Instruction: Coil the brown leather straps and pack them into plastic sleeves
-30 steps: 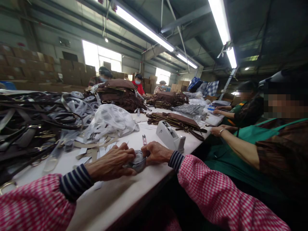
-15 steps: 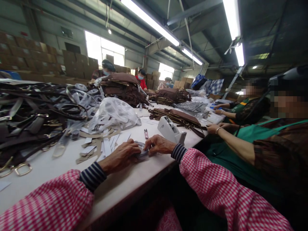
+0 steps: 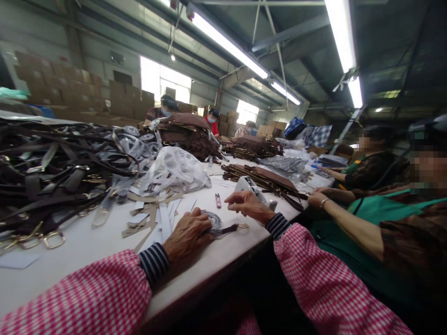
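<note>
My left hand (image 3: 191,232) is closed on a coiled strap (image 3: 214,223), which lies flat on the white table wrapped in clear plastic. A dark end of the strap with a gold clasp (image 3: 241,226) sticks out to the right. Above and right of the coil, my right hand (image 3: 250,205) is raised with thumb and fingers apart, and nothing shows between them. Just behind it stands a white tape dispenser (image 3: 248,184), partly hidden by the hand. Pink thread snips (image 3: 218,201) lie between the two hands, beyond the coil.
Paper and card strips (image 3: 164,218) lie left of my hands, by a bundle of clear plastic (image 3: 176,170). A heap of dark straps (image 3: 52,177) covers the left side. Brown bags (image 3: 260,177) lie behind the dispenser. A co-worker in a green apron (image 3: 370,214) sits close on the right.
My right hand has let go of the coil and moved up and right to the tape dispenser, its fingers opening. The clasp end now shows. My left hand stays on the coil. The view has shifted.
</note>
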Available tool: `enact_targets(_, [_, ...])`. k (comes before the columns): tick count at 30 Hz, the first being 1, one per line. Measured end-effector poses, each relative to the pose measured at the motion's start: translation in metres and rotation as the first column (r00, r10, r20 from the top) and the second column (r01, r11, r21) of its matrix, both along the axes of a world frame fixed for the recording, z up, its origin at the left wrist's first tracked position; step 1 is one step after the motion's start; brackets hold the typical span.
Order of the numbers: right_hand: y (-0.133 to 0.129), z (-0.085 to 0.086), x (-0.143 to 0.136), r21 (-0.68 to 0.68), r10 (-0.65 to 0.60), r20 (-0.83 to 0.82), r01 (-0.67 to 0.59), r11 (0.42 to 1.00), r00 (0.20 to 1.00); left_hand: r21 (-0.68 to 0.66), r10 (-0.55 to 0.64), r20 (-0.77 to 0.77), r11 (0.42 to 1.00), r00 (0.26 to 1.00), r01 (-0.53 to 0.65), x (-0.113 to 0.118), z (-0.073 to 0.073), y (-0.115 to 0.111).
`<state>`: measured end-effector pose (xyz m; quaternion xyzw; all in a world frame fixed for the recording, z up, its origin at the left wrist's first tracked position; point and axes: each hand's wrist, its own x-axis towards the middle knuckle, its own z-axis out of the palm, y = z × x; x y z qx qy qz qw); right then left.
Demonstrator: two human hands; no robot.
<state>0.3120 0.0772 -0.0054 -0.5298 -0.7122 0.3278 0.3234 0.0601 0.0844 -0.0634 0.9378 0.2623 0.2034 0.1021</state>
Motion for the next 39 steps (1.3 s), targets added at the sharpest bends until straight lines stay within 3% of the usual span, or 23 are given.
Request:
enact_targets(3, [0.012,0.006,-0.017,0.108,0.026,0.214,-0.05,0.993,0.977,0.075,0.007,-0.005,0.997,1.0,-0.006,0.003,-0.005,-0.003])
enact_targets(7, [0.043,0.004,-0.056,0.244,0.048,0.576,-0.228,0.943,0.816,0.121,-0.04,-0.028,0.992,0.999,0.043,0.007,-0.01,-0.009])
enact_targets(11, [0.073,-0.011,-0.091,0.214,0.124,0.726,-0.393,0.894,0.676,0.076,-0.042,-0.027,0.996,0.999,0.044,0.009,-0.011,-0.016])
enact_targets(15, [0.088,-0.029,-0.107,0.139,0.191,0.83,-0.526,0.839,0.525,0.077,-0.038,-0.024,0.996,0.999,0.04,0.01,-0.011,-0.018])
enact_targets(19, [0.092,-0.037,-0.11,0.123,0.186,0.864,-0.553,0.824,0.468,0.114,-0.06,-0.019,0.992,0.998,0.062,0.009,-0.01,-0.017])
enact_targets(24, [0.092,-0.037,-0.111,0.16,0.153,0.831,-0.493,0.855,0.535,0.117,-0.052,0.001,0.992,0.999,0.052,0.009,-0.011,-0.017])
enact_targets(30, [0.089,-0.03,-0.103,0.306,0.001,0.617,-0.241,0.921,0.787,0.135,-0.051,0.032,0.99,0.998,0.046,0.011,-0.016,-0.014])
enact_targets(35, [0.072,-0.007,-0.081,0.364,-0.146,0.361,0.005,0.932,0.921,0.053,-0.026,0.14,0.998,0.99,0.019,0.008,-0.019,-0.008])
enact_targets(39, [0.04,0.025,-0.065,0.463,-0.287,0.186,0.174,0.869,0.94,-0.122,0.112,0.311,0.99,0.944,-0.077,0.002,-0.008,0.006])
